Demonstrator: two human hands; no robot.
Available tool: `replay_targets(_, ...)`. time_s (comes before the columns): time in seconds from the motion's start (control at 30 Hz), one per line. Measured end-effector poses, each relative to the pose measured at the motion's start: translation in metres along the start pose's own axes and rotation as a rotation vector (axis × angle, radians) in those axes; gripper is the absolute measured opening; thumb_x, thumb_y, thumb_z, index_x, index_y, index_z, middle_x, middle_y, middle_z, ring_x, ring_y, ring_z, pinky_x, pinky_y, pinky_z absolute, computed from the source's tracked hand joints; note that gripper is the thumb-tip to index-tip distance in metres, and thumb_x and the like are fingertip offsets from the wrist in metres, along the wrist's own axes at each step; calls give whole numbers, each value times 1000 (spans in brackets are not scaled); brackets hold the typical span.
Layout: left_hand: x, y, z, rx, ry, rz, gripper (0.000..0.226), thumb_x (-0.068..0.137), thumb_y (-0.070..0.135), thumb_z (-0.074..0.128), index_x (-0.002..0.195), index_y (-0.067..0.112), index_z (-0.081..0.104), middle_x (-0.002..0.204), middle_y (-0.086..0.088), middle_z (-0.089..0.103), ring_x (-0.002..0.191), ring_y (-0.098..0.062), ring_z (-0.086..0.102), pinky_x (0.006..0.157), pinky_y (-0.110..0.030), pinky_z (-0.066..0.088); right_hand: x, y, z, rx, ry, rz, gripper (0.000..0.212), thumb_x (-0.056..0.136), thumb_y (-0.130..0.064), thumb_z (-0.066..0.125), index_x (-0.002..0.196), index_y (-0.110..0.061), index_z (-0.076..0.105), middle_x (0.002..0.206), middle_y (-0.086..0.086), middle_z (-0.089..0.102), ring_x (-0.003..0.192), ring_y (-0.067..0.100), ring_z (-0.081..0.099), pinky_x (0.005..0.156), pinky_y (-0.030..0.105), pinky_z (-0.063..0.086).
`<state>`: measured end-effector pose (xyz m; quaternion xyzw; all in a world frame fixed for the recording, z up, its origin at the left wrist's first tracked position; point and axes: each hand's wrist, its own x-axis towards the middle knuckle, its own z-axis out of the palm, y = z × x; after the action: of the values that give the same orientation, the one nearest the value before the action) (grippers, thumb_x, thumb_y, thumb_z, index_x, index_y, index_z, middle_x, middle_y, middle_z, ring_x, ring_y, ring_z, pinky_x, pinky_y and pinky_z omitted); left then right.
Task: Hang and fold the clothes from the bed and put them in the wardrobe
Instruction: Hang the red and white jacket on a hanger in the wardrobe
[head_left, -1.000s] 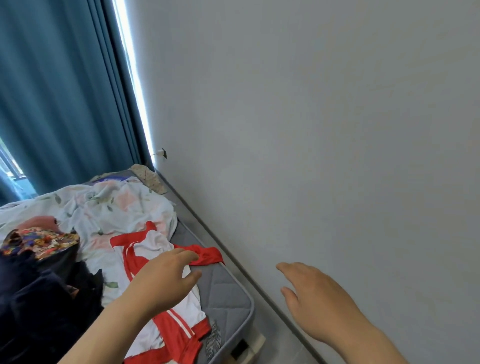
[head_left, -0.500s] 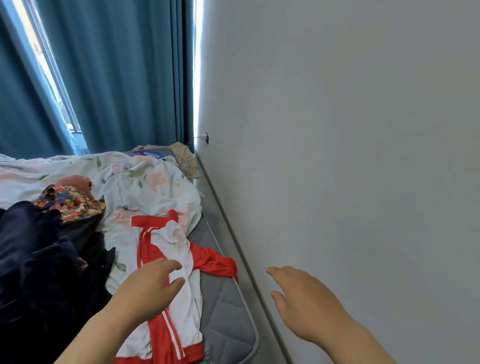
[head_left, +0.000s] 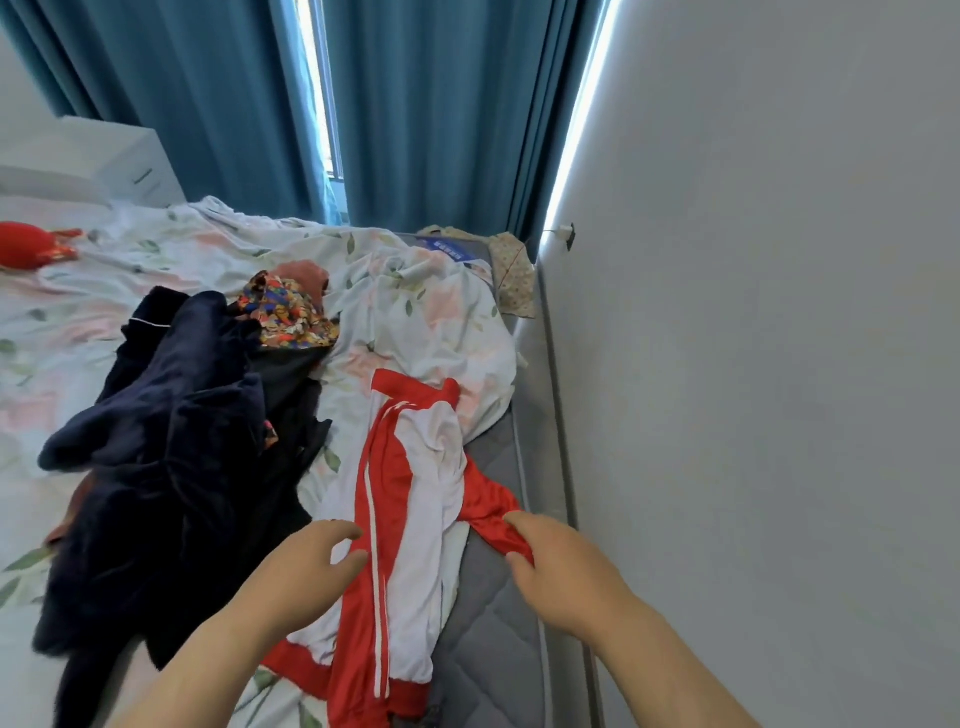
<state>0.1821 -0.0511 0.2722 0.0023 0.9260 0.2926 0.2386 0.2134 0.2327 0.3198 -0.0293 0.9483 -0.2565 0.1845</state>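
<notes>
We see a red and white jacket (head_left: 410, 514) lying lengthwise on the near right part of the bed (head_left: 498, 654), partly on the floral sheet (head_left: 415, 322) and partly on bare grey mattress. Our right hand (head_left: 558, 569) pinches the jacket's red sleeve at its right edge. Our left hand (head_left: 306, 569) hovers at the jacket's left edge, fingers loosely spread and holding nothing. A heap of dark navy clothes (head_left: 171, 467) lies to the left, with a multicoloured patterned garment (head_left: 288, 312) farther back.
</notes>
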Motion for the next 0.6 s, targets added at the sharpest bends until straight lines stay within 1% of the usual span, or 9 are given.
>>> replay_targets(0.13, 33, 1, 35, -194, 15, -168, 25, 96, 36, 56, 120, 32, 61, 127, 12, 58, 123, -9, 53, 98, -24, 41, 66, 44, 18, 280, -113, 23, 48, 92, -25, 64, 137, -34, 50, 113, -33, 48, 109, -6, 48, 98, 12, 38)
replay_targets(0.23, 64, 0, 63, -387, 40, -310, 10, 95, 25, 61, 93, 34, 62, 106, 12, 65, 110, -9, 60, 83, -17, 44, 116, 86, 56, 411, -177, 109, 62, 85, -30, 73, 141, -31, 49, 129, -21, 52, 124, 1, 49, 108, 21, 38)
replay_targets(0.3, 93, -11, 89, -428, 71, -379, 15, 94, 26, 62, 109, 29, 63, 118, 9, 63, 118, -13, 58, 93, -24, 44, 146, 110, 82, 509, -180, 168, 64, 83, -27, 76, 140, -31, 49, 130, -20, 52, 125, 2, 50, 110, 25, 40)
replay_targets(0.37, 127, -25, 116, -418, 89, -413, 41, 93, 27, 63, 133, 18, 57, 133, 3, 56, 128, -15, 51, 104, -29, 40, 178, 130, 102, 603, -183, 205, 63, 80, -23, 80, 133, -34, 48, 122, -23, 52, 117, -1, 51, 110, 26, 40)
replay_targets(0.47, 191, -48, 159, -291, 142, -397, 60, 88, 33, 67, 142, 18, 46, 137, 7, 49, 134, -17, 44, 104, -27, 36, 243, 156, 138, 809, -222, 277, 98, 57, -39, 94, 140, -25, 45, 130, -12, 53, 120, 5, 50, 103, 23, 41)
replay_targets(0.5, 216, -57, 171, -233, 146, -363, 66, 86, 36, 68, 144, 18, 42, 135, 9, 45, 136, -17, 40, 104, -26, 34, 268, 164, 151, 873, -217, 298, 92, 59, -37, 93, 139, -22, 48, 132, -7, 55, 118, 1, 52, 99, 21, 43)
replay_targets(0.53, 244, -68, 180, -174, 149, -342, 74, 83, 39, 69, 147, 18, 37, 139, 9, 41, 140, -19, 34, 107, -28, 32, 295, 170, 163, 933, -190, 309, 67, 70, -26, 89, 128, -25, 55, 125, -8, 60, 107, -8, 58, 91, 15, 47)
replay_targets(0.57, 273, -81, 189, -132, 179, -337, 82, 80, 44, 70, 149, 18, 32, 149, 3, 36, 145, -22, 27, 113, -33, 29, 322, 174, 175, 948, -153, 309, 44, 78, -16, 83, 111, -31, 58, 109, -14, 62, 90, -16, 61, 78, 8, 49)
replay_targets(0.6, 302, -93, 194, -113, 228, -348, 88, 78, 49, 70, 150, 17, 31, 154, -3, 31, 147, -25, 20, 117, -38, 27, 351, 175, 186, 940, -86, 311, 36, 80, -15, 81, 99, -34, 57, 98, -19, 62, 79, -19, 61, 71, 6, 49)
